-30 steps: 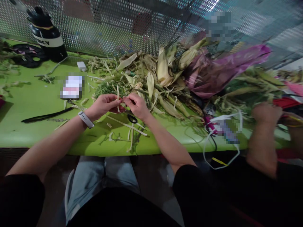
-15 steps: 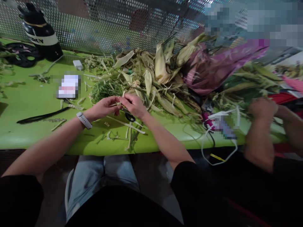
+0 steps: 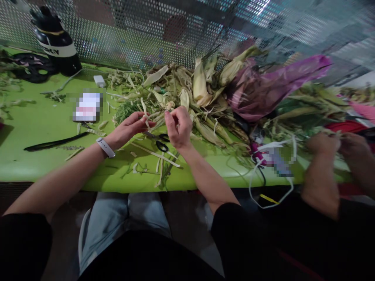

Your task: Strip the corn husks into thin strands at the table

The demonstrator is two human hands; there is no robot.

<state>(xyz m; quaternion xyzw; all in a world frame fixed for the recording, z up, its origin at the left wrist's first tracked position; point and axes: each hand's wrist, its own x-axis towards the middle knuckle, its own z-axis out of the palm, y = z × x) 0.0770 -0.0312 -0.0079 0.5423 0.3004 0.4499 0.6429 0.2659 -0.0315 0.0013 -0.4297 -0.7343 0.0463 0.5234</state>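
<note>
My left hand point(image 3: 131, 127), with a white watch band on the wrist, pinches a pale husk strip point(image 3: 143, 106) that sticks up past the thumb. To its right, my right hand point(image 3: 180, 127) is closed, thumb against the fingers; whatever it grips is too small to make out. Scissors with black handles point(image 3: 162, 146) lie on the green table just below my hands. Behind my left hand sits a clump of thin green strands point(image 3: 124, 112). Loose pale strips point(image 3: 158, 155) lie in front of the scissors.
Corn husks point(image 3: 202, 88) pile up behind my hands, beside a purple plastic bag point(image 3: 249, 97). A phone point(image 3: 86, 107), a black strap point(image 3: 55, 141) and a black bottle point(image 3: 58, 47) are on the left. Another person's hands point(image 3: 324, 142) work at the right, near a white cable point(image 3: 250, 191).
My hands were together at the strip; my right hand has since pulled away to the right and turned upward. The scissors show more now. The other person's hands have shifted slightly.
</note>
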